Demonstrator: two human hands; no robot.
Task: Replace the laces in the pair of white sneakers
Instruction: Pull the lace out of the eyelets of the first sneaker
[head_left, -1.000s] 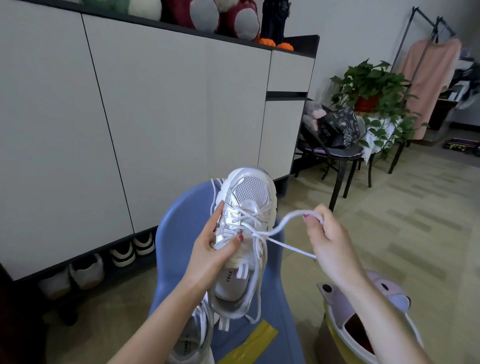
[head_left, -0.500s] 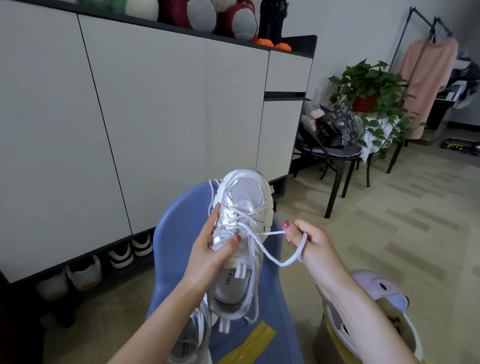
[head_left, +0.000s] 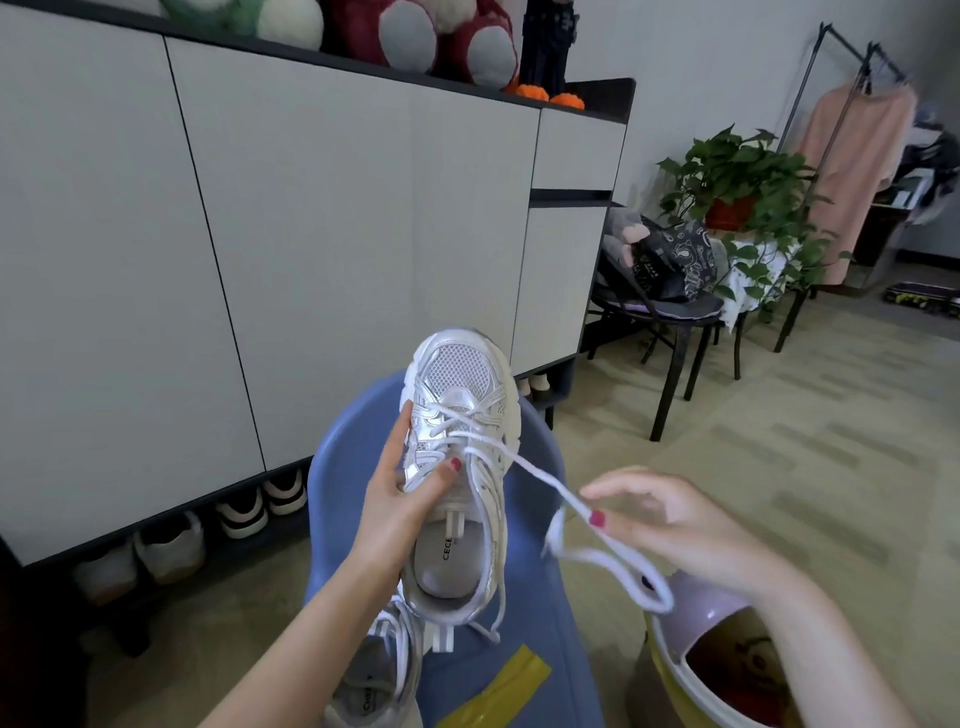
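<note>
Above the blue chair (head_left: 524, 660), the left hand (head_left: 395, 509) grips a sneaker (head_left: 462, 467); the right hand (head_left: 675, 525) pinches its lace (head_left: 540, 475), a bin (head_left: 727, 670) near right.

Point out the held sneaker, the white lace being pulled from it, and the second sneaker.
held sneaker (head_left: 460, 371): head view, on the mesh toe box.
white lace (head_left: 540, 475): head view, on the strand stretched toward the right hand.
second sneaker (head_left: 371, 680): head view, on its insole, bottom edge.

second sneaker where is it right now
In the head view the second sneaker lies at bottom centre on the blue seat, directly below the sneaker the left hand holds up.
</note>
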